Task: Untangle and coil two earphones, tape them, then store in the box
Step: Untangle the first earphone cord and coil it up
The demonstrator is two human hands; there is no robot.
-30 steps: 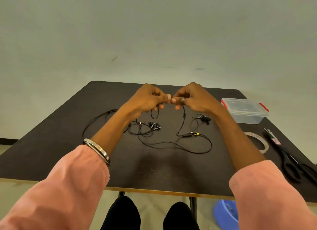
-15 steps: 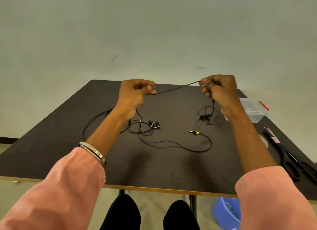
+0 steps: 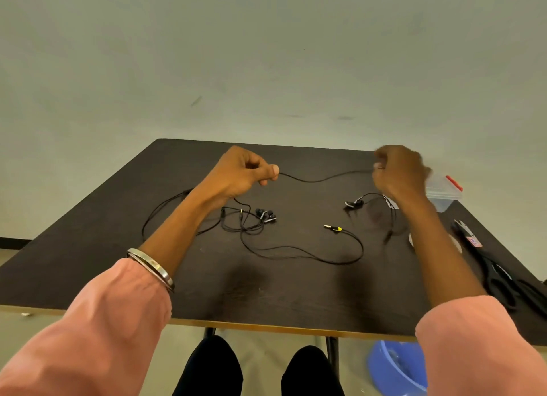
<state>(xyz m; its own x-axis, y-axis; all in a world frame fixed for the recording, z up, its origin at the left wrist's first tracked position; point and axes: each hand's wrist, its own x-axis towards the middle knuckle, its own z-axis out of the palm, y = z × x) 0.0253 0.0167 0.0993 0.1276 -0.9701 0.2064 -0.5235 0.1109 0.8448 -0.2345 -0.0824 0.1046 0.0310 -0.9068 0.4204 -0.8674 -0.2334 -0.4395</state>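
**Both hands stretch one earphone cable above the table**

Head camera, looking forward and down: two forearms in pink sleeves reach over a dark, wood-grained table. The left hand has its fingers curled, thumb and forefinger pinching a thin black earphone cable. The right hand, slightly blurred, is also closed round the cable's other stretch, though its exact fingertip hold cannot be made out. Between the hands the cable runs left to right, sagging a little in the middle, raised above the tabletop.

Below the left hand the same cable appears to drop into a loose tangle, where a second earphone set lies with its glossy black buds bunched together. From there a long loop sweeps toward the viewer and ends in a metal jack plug with a yellow collar, lying between and nearer than both hands. Below the right hand hang two small black earbuds on thin loops.

Just beyond the right hand sits a clear plastic box with red clips. Near the right forearm lie a tape roll, mostly hidden, and black scissors.

Judging from this, untangling is under way; the knot lies nearer the left hand, so that side probably needs freeing next.
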